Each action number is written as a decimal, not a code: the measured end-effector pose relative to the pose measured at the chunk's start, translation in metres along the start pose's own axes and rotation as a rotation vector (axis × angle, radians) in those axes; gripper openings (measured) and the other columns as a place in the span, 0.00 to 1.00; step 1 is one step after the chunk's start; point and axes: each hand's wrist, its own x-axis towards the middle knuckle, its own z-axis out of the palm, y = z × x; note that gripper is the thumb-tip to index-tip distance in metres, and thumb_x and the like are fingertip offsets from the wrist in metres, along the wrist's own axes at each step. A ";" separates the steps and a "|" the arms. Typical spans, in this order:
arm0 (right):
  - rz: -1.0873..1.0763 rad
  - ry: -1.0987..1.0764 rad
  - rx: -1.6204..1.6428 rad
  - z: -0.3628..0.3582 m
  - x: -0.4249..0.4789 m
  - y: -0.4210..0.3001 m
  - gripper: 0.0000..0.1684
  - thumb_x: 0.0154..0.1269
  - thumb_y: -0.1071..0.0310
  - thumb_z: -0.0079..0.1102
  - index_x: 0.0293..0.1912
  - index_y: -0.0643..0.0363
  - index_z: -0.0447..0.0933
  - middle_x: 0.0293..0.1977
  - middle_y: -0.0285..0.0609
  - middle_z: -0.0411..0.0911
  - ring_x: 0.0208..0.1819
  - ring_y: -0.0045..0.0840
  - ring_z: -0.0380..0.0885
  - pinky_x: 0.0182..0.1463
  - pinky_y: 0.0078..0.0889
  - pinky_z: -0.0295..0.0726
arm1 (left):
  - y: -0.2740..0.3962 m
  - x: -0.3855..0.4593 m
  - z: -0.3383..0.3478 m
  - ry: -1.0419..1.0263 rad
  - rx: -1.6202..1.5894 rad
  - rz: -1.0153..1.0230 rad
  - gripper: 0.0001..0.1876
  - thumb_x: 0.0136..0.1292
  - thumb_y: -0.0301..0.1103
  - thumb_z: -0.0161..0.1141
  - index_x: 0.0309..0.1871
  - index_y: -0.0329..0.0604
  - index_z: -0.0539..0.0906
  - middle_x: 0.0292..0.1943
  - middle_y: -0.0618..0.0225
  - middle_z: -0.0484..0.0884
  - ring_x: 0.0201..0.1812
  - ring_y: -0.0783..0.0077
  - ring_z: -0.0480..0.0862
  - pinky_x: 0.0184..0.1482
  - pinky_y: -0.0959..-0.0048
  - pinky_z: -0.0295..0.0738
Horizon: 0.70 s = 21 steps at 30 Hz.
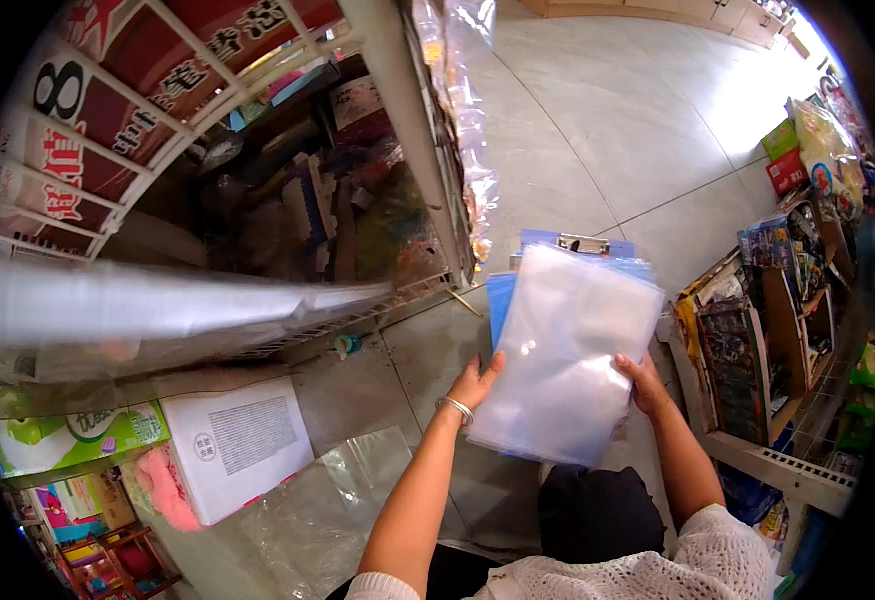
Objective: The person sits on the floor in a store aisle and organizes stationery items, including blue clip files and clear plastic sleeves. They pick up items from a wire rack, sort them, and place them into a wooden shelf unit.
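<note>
A stack of clear plastic sleeves (568, 360) lies over blue folders (500, 307) and a clipboard with a metal clip (583, 243), which shows at the far end. My left hand (476, 381), with a silver bangle at the wrist, grips the left edge of the stack, thumb on top. My right hand (641, 381) holds the right edge in the same way, its fingers hidden beneath. The whole stack is held above the tiled floor, in front of my body.
A white metal rack (377, 45) with goods stands at the upper left. Below it lie a white printed box (238, 450), a green package (77, 439) and a clear plastic sheet (332, 487). Display boxes (734, 367) fill a shelf at the right. A pencil-like stick (466, 303) lies on the floor.
</note>
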 end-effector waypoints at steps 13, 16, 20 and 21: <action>0.172 -0.015 0.299 -0.028 -0.005 -0.001 0.36 0.64 0.44 0.60 0.61 0.60 0.68 0.50 0.47 0.77 0.48 0.32 0.79 0.51 0.35 0.81 | 0.005 0.004 0.067 -0.178 -0.436 0.028 0.45 0.58 0.68 0.59 0.65 0.35 0.69 0.56 0.61 0.77 0.56 0.71 0.73 0.61 0.68 0.67; 0.190 -0.040 0.296 -0.035 -0.002 0.002 0.37 0.63 0.44 0.61 0.61 0.60 0.68 0.51 0.47 0.77 0.48 0.32 0.79 0.52 0.36 0.81 | 0.014 0.000 0.066 -0.188 -0.449 0.081 0.46 0.59 0.60 0.64 0.70 0.36 0.60 0.62 0.56 0.70 0.64 0.66 0.68 0.65 0.67 0.63; 0.182 -0.006 0.410 -0.040 -0.008 0.006 0.37 0.62 0.45 0.61 0.62 0.60 0.68 0.51 0.47 0.77 0.49 0.34 0.79 0.53 0.37 0.80 | 0.014 -0.006 0.082 -0.029 -0.393 0.178 0.49 0.58 0.57 0.67 0.71 0.33 0.56 0.67 0.49 0.63 0.69 0.59 0.63 0.68 0.65 0.61; 0.174 -0.017 0.427 -0.041 -0.009 0.007 0.37 0.63 0.46 0.61 0.62 0.59 0.67 0.52 0.47 0.77 0.49 0.35 0.79 0.54 0.38 0.80 | 0.015 -0.007 0.084 0.001 -0.319 0.242 0.49 0.58 0.58 0.67 0.71 0.32 0.56 0.68 0.46 0.61 0.70 0.57 0.62 0.68 0.65 0.60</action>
